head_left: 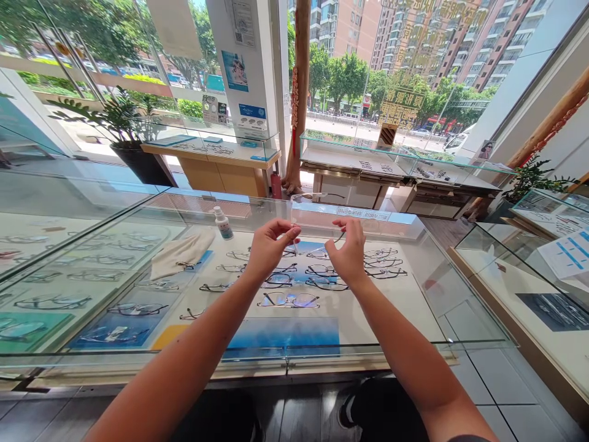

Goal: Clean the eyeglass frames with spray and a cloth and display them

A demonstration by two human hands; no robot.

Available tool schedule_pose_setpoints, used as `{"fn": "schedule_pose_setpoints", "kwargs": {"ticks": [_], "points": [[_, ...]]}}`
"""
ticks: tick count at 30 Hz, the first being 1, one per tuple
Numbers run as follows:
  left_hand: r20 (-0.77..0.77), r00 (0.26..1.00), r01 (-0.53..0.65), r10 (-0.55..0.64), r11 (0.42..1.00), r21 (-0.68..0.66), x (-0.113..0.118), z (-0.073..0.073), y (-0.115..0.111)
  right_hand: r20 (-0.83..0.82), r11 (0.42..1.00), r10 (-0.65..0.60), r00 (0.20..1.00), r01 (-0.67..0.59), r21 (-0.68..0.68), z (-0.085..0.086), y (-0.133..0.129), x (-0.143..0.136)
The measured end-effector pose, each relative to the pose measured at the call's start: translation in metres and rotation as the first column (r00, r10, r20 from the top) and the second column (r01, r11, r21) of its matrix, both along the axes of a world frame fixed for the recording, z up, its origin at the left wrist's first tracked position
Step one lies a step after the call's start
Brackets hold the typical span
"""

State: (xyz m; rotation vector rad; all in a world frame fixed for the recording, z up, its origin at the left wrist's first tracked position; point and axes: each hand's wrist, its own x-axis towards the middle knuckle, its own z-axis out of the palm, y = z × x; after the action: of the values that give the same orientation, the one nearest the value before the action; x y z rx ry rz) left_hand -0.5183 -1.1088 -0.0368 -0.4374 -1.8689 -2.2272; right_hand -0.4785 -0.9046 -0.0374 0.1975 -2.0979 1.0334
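Note:
A pair of thin-rimmed eyeglasses [317, 196] is held above the glass display case, its front turned away from me. My left hand [275, 244] pinches one temple arm between thumb and fingers. Around the other temple, whose dark tip shows near the fingers, my right hand [348, 250] is curled. The lenses are faint against the bright background. Beneath both hands, several eyeglass frames lie in rows inside the case, and a rimless-looking pair [289, 300] is nearest to me.
On the glass top [391, 331] stand a small spray bottle [223, 223] and a beige cloth [181, 253]. More display cases stand to the right and by the windows. A potted plant [142, 162] is at the back left, and a fire extinguisher [276, 185] stands beside the wooden post [299, 92].

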Motion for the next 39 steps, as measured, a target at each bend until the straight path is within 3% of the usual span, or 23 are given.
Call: {"fn": "schedule_pose_setpoints", "kwargs": {"ticks": [4, 12, 25, 33, 39], "points": [[-0.011, 1.000, -0.002, 0.002, 1.000, -0.012, -0.001, -0.001, -0.002, 0.028, 1.000, 0.030, 0.999, -0.030, 0.005, 0.000, 0.000, 0.001], [-0.042, 0.998, 0.038, -0.043, 0.994, -0.102, -0.002, -0.007, -0.002, -0.103, 0.989, 0.129, 0.986, -0.136, -0.058, 0.006, -0.003, 0.004], [-0.067, 0.987, 0.134, -0.146, 0.979, -0.154, 0.002, -0.009, 0.004, -0.014, 0.975, 0.221, 0.975, -0.221, -0.005, 0.003, -0.012, 0.012], [-0.032, 0.982, 0.182, -0.187, 0.977, -0.111, 0.006, -0.006, 0.008, 0.000, 0.956, 0.288, 0.958, -0.288, -0.054, 0.003, -0.014, 0.013], [0.021, 0.983, 0.183, -0.183, 0.983, 0.005, 0.007, -0.004, 0.009, 0.022, 0.896, 0.434, 0.901, -0.430, -0.111, 0.004, -0.017, 0.013]]}}
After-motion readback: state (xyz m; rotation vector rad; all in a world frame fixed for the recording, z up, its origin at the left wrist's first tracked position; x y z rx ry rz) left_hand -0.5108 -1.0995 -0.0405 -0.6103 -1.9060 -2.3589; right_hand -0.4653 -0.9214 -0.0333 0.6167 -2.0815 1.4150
